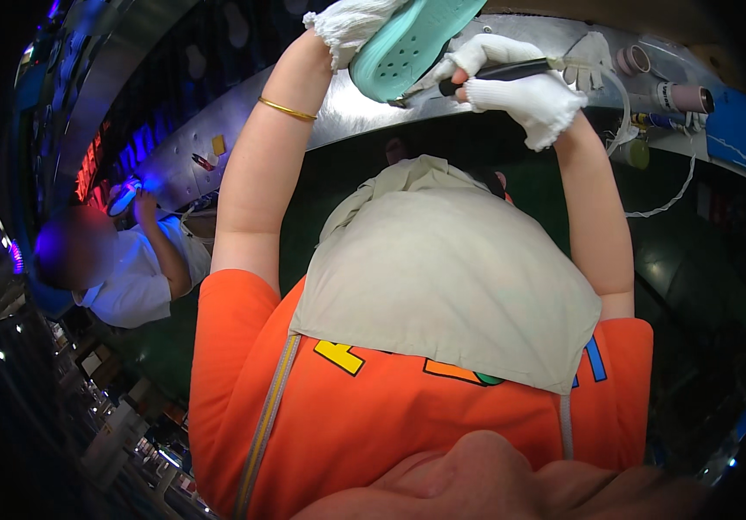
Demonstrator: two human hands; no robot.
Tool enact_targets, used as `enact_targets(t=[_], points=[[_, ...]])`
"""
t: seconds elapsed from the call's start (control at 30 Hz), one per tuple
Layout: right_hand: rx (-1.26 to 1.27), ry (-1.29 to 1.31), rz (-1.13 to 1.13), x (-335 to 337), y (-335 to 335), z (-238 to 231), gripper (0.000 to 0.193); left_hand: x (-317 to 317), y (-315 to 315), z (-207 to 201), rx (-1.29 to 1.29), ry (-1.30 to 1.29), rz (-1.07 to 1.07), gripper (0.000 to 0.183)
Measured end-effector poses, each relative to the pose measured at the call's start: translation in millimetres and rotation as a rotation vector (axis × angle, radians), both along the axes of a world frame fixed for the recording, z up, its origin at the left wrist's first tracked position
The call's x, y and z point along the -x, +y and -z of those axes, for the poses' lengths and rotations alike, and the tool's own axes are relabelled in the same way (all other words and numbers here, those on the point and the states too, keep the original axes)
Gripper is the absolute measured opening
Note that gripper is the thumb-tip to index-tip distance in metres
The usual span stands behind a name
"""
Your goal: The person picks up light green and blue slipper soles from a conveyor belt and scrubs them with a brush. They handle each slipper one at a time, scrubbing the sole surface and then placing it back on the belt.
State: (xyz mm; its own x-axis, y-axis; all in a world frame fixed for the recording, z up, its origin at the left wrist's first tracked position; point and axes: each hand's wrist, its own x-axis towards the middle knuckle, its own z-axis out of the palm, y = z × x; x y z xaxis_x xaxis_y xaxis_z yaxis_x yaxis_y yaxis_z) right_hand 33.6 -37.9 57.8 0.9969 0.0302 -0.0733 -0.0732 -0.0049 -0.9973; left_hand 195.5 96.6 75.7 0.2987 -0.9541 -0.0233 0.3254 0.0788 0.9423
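Observation:
A teal clog (pixel 403 48) with round vent holes is at the top of the head view, partly cut off by the frame edge. My left hand (pixel 357 24), in a white knit glove, is closed on it from the left; its fingers are largely out of view. To the clog's right, my right hand (pixel 511 91) wears a white glove with bare fingertips. It is wrapped round a slim tool with a black handle (pixel 516 71) and a pale rear end. The tool's narrow metallic front points left, close to the clog's lower edge; whether it touches cannot be told.
Beneath both hands runs a metal work surface (pixel 338 121). At right are a spare white glove (pixel 592 56), a pinkish cup (pixel 687 98), a green jar (pixel 635 154) and a pale hose (pixel 624 108). At left, another person (pixel 134 273) works under blue light, near red-handled pliers (pixel 203 162).

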Motion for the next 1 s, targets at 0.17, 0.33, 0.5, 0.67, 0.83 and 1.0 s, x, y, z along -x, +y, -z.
enact_targets(t=[0.17,0.33,0.5,0.67,0.83,1.0], points=[[0.129,-0.202,0.19,0,3,1,0.011,-1,-3,-1,-0.091,-0.023,0.009,0.102],[0.33,-0.063,0.046,-1,1,-1,0.012,-1,-7,-1,-0.202,-0.032,0.028,0.1],[0.155,-0.166,0.131,3,-16,-3,0.019,0,-11,0,-0.319,-0.034,0.049,0.099],[0.407,0.039,0.125,1,-24,3,0.012,1,-9,-1,-0.397,-0.024,0.03,0.098],[-0.127,-0.125,0.135,11,-35,-19,0.013,9,14,-10,-0.358,-0.086,-0.231,0.096],[-0.265,-0.222,0.309,17,-27,-13,0.016,6,32,-2,-0.394,-1.348,-0.47,0.078]])
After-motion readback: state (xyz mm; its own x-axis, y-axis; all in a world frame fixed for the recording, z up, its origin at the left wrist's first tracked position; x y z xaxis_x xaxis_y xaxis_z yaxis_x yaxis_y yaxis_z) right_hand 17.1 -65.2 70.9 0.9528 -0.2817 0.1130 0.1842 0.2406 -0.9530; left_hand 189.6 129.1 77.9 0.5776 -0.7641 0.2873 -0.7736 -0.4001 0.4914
